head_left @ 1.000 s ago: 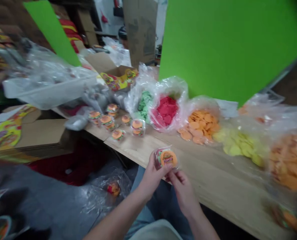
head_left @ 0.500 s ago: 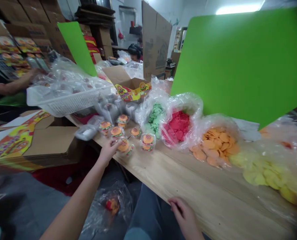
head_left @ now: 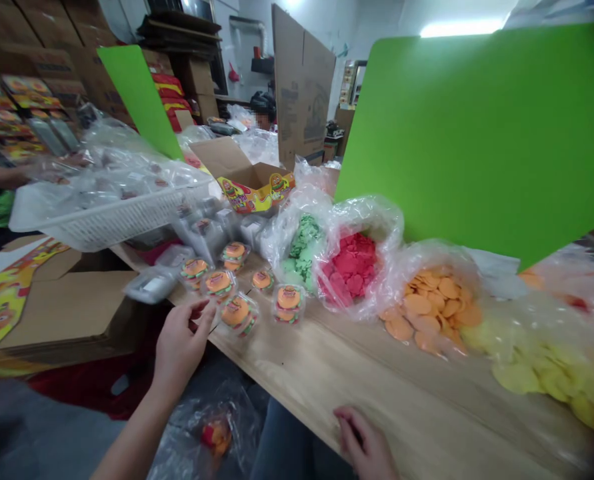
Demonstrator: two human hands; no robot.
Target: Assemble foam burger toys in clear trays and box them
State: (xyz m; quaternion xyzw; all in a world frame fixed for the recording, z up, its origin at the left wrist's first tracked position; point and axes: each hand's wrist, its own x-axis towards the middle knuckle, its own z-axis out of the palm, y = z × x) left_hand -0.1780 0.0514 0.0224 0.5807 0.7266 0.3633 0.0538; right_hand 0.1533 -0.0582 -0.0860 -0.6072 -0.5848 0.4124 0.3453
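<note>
My left hand (head_left: 184,340) is beside the near clear pack of burger-shaped pieces (head_left: 237,313), its fingers bent with a gap at the thumb. Nothing shows in it, and I cannot tell whether its fingertips touch the pack. Several similar packs stand close by, among them one with two orange-topped burgers (head_left: 289,302). At the table's near edge rests my right hand (head_left: 367,445), fingers curled in and nothing visible inside.
Along the wooden table (head_left: 321,373) lie bags of green pieces (head_left: 304,247), red pieces (head_left: 354,267), orange discs (head_left: 429,300) and yellow discs (head_left: 551,373). A white basket (head_left: 111,223) holds clear packs. A green board (head_left: 477,133) stands behind. A person's arm (head_left: 7,175) is at far left.
My left hand has drawn back leftward from the near burger pack, which now stands free of its grip. My right hand stays at the table edge. The view has shifted slightly.
</note>
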